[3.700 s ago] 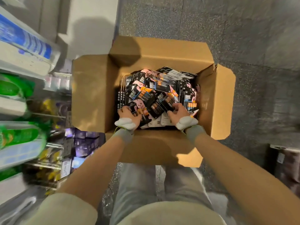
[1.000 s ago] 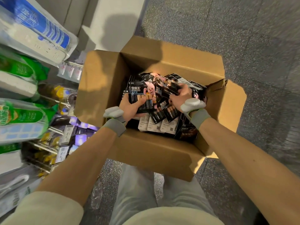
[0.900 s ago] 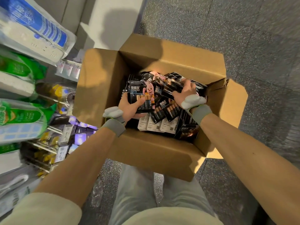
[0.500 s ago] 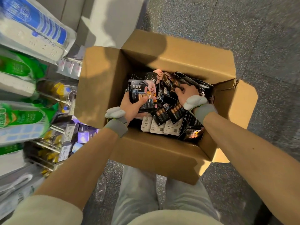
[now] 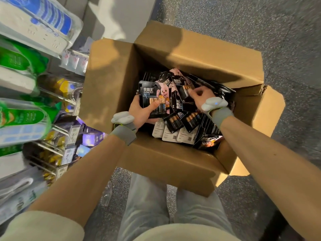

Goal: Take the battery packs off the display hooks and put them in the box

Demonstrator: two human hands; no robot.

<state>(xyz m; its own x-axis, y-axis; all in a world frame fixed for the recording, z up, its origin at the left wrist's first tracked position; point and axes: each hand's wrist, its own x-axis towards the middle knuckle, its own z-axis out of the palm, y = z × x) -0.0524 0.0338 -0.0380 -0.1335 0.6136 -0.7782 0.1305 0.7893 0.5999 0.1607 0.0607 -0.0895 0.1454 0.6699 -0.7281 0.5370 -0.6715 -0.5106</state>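
An open cardboard box [image 5: 111,84] stands on the floor in front of my legs, filled with several black battery packs [image 5: 184,119] lying in a loose heap. My left hand [image 5: 140,110] is inside the box at its left side and grips a stack of packs, the top one [image 5: 152,96] showing a pink bunny and the brand print. My right hand [image 5: 199,96] is over the middle of the heap, its fingers pinching the edge of another black pack [image 5: 180,86]. Both wrists wear grey bands with white devices.
Display hooks [image 5: 57,146] with price tags and hanging goods fill the left edge. Green and white packaged items [image 5: 19,115] hang above them. The box's right flap [image 5: 267,112] sticks out over the grey speckled floor [image 5: 286,40]. My legs are directly below the box.
My left hand has lifted a stack of packs from the heap and keeps holding it. My right hand moved from the near side to the middle of the pile. The view shifted slightly.
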